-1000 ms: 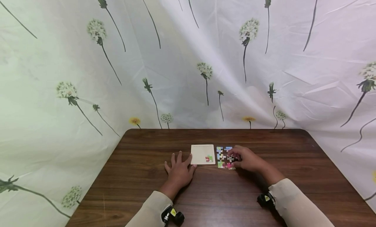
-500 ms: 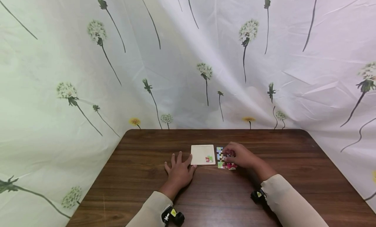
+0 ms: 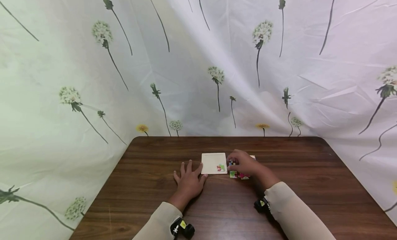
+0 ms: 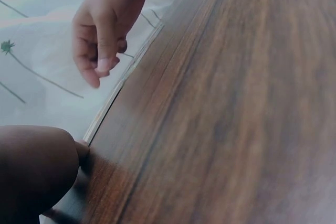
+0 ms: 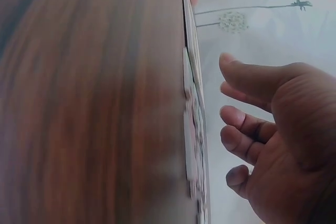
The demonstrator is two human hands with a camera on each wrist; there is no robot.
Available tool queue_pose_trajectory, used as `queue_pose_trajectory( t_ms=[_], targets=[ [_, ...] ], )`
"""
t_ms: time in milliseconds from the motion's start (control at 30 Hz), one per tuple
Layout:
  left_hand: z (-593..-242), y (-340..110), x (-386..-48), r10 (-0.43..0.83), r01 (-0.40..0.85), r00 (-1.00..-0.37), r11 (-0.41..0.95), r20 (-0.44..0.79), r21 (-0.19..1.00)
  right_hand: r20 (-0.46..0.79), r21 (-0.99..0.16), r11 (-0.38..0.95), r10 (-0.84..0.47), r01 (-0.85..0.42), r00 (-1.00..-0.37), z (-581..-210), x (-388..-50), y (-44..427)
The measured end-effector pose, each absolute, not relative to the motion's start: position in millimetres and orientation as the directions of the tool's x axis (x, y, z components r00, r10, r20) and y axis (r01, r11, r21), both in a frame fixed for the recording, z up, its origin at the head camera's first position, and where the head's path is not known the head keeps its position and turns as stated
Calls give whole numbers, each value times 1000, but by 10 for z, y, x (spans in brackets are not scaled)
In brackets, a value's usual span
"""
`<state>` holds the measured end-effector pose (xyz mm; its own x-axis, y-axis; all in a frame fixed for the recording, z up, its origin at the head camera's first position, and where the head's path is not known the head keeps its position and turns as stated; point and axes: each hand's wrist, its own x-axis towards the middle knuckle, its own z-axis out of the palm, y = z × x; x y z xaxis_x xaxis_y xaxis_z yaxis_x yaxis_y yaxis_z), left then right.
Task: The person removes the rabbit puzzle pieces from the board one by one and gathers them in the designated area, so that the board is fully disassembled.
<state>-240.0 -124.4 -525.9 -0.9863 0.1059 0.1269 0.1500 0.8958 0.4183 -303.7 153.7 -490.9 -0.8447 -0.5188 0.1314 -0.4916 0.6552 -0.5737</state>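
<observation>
The left hand (image 3: 189,183) lies on the table with spread fingers; its thumb and index finger are at the left edge of a pale square puzzle board (image 3: 212,161). A green-and-red jigsaw piece (image 3: 220,168) lies in the board's lower right corner. Right of the board, the right hand (image 3: 243,163) hovers over several loose jigsaw pieces (image 3: 233,174), partly hiding them. In the right wrist view, the right hand (image 5: 294,114) has its thumb and index finger apart, its other fingers loosely bent, and nothing visible between them. Jigsaw pieces (image 5: 190,145) show edge-on below it.
Everything lies on a dark brown wooden table (image 3: 149,185) with rounded far corners. A pale cloth (image 3: 186,78) printed with dandelions hangs behind it and at both sides. A small black camera (image 3: 262,205) is worn on the right wrist, another (image 3: 186,229) on the left.
The right hand has moved left over the loose pieces, up to the board's right edge. Some pieces under it have shifted slightly to the right. The left hand and the board have stayed still.
</observation>
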Motion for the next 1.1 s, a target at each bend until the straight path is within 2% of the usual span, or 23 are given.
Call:
queue_pose_trajectory(
  t_ms=[367, 1100],
  targets=[
    [-5223, -1230, -2413, 99, 136, -989, 902, 110, 409, 103, -548, 707, -475, -448, -874, -4958, -3068, 1338],
    [-5247, -1247, -2403, 106, 138, -989, 903, 101, 406, 96, -493, 744, -468, -450, -878, -4957, -3029, 1196]
  ],
)
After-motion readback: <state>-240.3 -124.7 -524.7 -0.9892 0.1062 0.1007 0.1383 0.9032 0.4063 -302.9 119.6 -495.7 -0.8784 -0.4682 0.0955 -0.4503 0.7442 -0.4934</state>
